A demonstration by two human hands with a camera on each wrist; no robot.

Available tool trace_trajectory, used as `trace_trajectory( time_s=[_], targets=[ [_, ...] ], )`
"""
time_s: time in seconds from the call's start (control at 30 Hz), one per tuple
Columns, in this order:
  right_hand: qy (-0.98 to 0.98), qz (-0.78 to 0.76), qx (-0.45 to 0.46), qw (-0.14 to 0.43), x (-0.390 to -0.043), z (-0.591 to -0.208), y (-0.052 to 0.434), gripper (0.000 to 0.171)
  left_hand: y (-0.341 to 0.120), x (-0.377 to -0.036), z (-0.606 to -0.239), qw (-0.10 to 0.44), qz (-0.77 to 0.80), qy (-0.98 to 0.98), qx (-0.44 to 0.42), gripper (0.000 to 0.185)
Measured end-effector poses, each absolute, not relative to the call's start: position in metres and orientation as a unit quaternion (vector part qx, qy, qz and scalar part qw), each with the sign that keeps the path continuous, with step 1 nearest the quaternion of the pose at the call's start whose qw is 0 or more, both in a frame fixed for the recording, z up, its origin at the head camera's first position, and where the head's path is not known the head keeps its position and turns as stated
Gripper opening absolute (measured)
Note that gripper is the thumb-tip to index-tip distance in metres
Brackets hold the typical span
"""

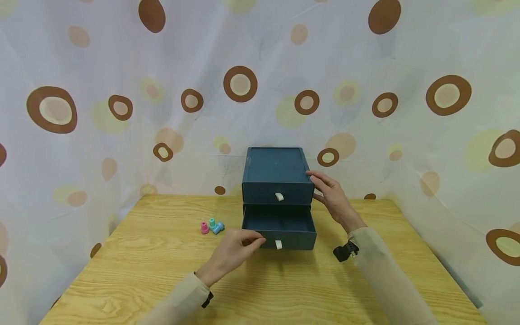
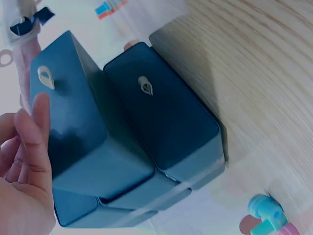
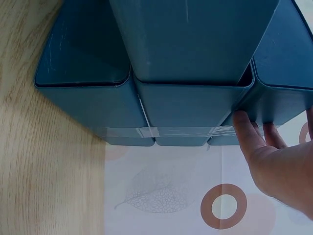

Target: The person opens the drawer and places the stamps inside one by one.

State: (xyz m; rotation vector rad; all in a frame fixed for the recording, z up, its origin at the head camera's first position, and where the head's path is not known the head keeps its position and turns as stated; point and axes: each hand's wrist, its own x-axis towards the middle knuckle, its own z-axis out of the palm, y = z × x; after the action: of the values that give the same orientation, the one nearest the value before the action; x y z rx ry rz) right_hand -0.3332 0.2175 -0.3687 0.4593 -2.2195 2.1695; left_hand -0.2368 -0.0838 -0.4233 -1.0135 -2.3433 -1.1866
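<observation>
A dark blue stacked drawer cabinet (image 1: 276,166) stands at the back of the table. Its upper drawer (image 1: 260,194) is closed, while the drawer below (image 1: 292,240) is pulled out, its visible inside bare. White loop tabs mark both fronts. My left hand (image 1: 233,250) is at the left part of the pulled-out drawer's front, fingers gently bent beside the panel, away from its white tab (image 1: 278,244). In the left wrist view a closed bottom drawer (image 2: 166,112) also shows. My right hand (image 1: 334,198) rests against the cabinet's right side, fingertips at the top edge.
Left of the cabinet, small pink (image 1: 205,228), green (image 1: 212,223) and blue (image 1: 218,227) peg-like pieces lie close together on the wooden table (image 1: 162,271). A patterned curtain (image 1: 260,122) hangs right behind the table. Clear tape (image 3: 176,132) runs along the cabinet's side.
</observation>
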Motion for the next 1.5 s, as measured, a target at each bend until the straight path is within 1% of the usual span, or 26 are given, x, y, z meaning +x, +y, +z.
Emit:
trace_trajectory(
  time_s=[0.13,0.3,0.57,0.83,0.9,1.23,1.5],
  targets=[
    [-0.708,0.691,0.147,0.003,-0.334,-0.368,0.217,0.056,-0.094,-0.239,-0.423,0.178,-0.442,-0.804,-0.356,0.011],
    [-0.707,0.691,0.15,0.004,-0.334,-0.368,0.218,0.056,-0.104,-0.242,-0.423,0.197,-0.459,-0.799,-0.337,0.012],
    [-0.707,0.692,0.147,0.005,-0.334,-0.368,0.218,0.056,-0.114,-0.245,-0.423,0.191,-0.493,-0.797,-0.292,0.024],
    [-0.708,0.691,0.145,0.007,-0.334,-0.368,0.218,0.056,-0.125,-0.254,-0.427,0.204,-0.491,-0.803,-0.271,0.025],
    [-0.708,0.691,0.146,0.007,-0.334,-0.369,0.218,0.056,-0.128,-0.257,-0.428,0.195,-0.493,-0.806,-0.264,0.024],
    [-0.707,0.691,0.149,0.006,-0.335,-0.369,0.217,0.056,-0.15,-0.272,-0.422,0.103,-0.51,-0.832,-0.192,0.02],
    [-0.708,0.692,0.143,0.006,-0.335,-0.369,0.217,0.055,-0.172,-0.287,-0.429,0.107,-0.552,-0.814,-0.147,0.027]
  ],
)
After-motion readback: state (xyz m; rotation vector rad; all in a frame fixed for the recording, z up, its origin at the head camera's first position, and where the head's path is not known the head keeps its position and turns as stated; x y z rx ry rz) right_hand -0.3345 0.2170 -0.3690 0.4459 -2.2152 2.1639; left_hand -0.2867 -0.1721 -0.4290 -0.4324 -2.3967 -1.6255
